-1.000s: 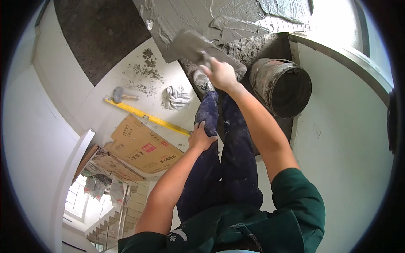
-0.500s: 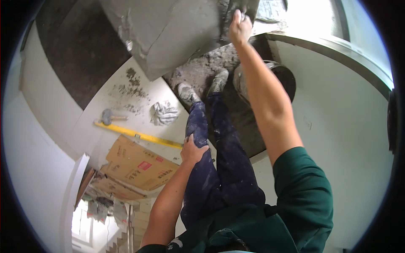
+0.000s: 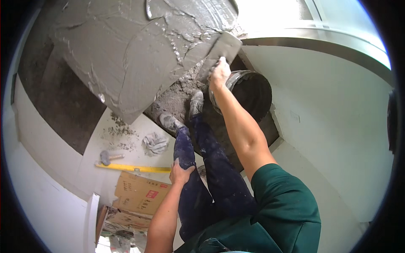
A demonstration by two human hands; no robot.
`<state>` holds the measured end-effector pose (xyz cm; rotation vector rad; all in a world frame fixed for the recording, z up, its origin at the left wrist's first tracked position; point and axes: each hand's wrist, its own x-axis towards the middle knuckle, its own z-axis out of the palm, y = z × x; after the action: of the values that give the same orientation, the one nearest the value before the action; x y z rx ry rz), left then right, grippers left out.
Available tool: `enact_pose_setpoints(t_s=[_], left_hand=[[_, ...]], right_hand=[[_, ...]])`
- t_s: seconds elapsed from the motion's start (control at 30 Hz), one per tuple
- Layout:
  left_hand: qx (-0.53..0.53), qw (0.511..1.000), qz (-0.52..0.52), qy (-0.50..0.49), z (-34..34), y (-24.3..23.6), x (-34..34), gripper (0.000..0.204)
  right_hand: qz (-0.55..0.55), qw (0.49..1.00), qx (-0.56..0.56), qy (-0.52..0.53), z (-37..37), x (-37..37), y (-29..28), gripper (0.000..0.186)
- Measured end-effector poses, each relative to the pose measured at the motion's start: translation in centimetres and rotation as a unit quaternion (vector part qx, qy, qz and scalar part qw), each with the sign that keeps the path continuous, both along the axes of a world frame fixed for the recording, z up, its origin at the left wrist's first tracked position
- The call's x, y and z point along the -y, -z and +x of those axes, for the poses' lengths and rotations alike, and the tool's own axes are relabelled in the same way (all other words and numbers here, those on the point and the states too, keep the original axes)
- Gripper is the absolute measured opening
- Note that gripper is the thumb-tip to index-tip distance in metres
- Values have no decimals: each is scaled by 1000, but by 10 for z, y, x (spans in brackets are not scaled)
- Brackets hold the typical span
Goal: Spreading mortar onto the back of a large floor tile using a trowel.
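Observation:
My right hand [image 3: 220, 76] is closed on a plastering trowel [image 3: 228, 45]. Its flat blade is smeared with grey mortar and lies by the right edge of a large slab [image 3: 116, 52]. Wet mortar with ridges and streaks coats the slab's face. Just right of my right wrist stands a round bucket [image 3: 217, 101] with dark insides. My left hand [image 3: 182, 172] rests on my left leg near the knee, thumb spread from the fingers, holding no tool. Both shoes stand on rough mortar [image 3: 176, 97] below the slab.
A white floor tile [image 3: 107, 141] at the left bears mortar crumbs, a crumpled rag [image 3: 155, 143], a mallet [image 3: 105, 157] and a yellow spirit level [image 3: 130, 168]. Flattened cardboard [image 3: 139, 192] lies nearer. A pale wall [image 3: 314, 92] rises at the right, below a window ledge.
My right hand has come nearer with the trowel, from the slab's far part to its right edge beside the bucket. My left hand stays on the leg. The view has shifted, showing more slab.

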<state>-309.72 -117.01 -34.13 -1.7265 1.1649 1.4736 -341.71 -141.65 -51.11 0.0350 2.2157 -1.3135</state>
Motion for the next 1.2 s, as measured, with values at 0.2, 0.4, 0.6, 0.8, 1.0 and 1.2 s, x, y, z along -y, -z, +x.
enact_pose_setpoints(t_s=[0.2,0.4,0.6,0.8,1.0,1.2], left_hand=[[21,999,3,24,-9,-2,16,91],[34,999,-8,35,-30,-4,38,89],[28,992,-123,12,-46,-41,83,90],[76,995,-40,-45,-47,-59,93,114],[98,995,16,-16,-45,-23,92,110],[74,993,3,-94,-10,-16,89,105]], right_hand=[[132,926,-256,-245,-27,29,-28,44],[123,991,31,30,-55,9,-32,42],[10,962,-76,-263,-56,-4,-35,38],[-105,926,291,-215,34,66,-68,31],[-37,874,326,-359,146,114,-68,31],[69,609,-3,-790,244,108,-93,62]])
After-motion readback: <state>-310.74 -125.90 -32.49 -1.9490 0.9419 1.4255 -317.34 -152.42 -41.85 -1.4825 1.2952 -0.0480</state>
